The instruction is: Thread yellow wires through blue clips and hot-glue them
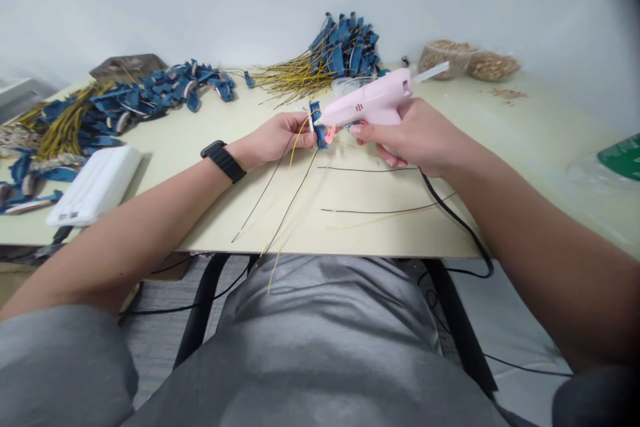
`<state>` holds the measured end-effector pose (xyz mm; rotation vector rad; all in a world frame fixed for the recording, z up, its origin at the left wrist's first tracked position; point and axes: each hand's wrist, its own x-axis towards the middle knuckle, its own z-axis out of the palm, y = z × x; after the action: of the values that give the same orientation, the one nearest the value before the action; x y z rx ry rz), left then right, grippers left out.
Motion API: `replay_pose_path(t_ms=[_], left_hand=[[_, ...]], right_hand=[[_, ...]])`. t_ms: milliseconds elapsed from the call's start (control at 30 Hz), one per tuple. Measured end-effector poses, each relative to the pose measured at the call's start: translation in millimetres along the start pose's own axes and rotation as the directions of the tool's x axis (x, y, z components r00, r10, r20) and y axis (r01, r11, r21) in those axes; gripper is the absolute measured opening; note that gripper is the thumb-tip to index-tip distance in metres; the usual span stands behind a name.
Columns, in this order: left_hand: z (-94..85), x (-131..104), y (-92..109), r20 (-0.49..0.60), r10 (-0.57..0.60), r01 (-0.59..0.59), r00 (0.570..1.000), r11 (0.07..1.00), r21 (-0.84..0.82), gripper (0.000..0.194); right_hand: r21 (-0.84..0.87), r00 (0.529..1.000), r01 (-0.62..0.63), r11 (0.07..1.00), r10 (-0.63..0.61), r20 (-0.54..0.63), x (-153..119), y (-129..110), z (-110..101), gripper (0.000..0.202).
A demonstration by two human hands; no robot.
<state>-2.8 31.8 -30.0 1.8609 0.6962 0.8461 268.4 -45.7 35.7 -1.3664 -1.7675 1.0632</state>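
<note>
My left hand [283, 139] pinches a small blue piece [318, 125] with a white part at its left side, above the middle of the table. Thin black and yellow wires [295, 195] trail from it toward the table's front edge. In my right hand [420, 137] is a pink glue gun [373, 100], its fingers wrapped round the handle. The gun points left, and its nozzle is at the blue piece; whether they touch is hard to tell. A clear glue stick [431, 72] sticks out of the gun's back end.
Bundles of blue pieces with yellow stems lie at the back [345, 47] and left [145, 97]. A white box [97, 187] sits at left. Bags of small tan bits [493, 65] stand back right. The gun's black cord [457, 217] crosses the front edge.
</note>
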Motion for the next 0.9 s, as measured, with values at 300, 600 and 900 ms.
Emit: replay_pose_path(t_ms=[300,600,900], left_hand=[[-3.6,0,-5,-0.033,0.008,-0.007,0.999,1.000,0.030,0.052],[-1.4,0,-4,-0.040,0.020,-0.018,0.999,0.999,0.042,0.047],[-3.1,0,-2,-0.046,0.012,-0.013,0.999,1.000,-0.019,0.057]], right_hand=[[0.035,0.998,-0.037,0.999,0.034,0.059,1,2,-7,0.037],[0.054,0.997,-0.077,0.996,0.076,0.013,-5,-6,-10,0.029],[0.116,0.999,-0.052,0.992,0.052,0.001,-3,-2,-22,0.026]])
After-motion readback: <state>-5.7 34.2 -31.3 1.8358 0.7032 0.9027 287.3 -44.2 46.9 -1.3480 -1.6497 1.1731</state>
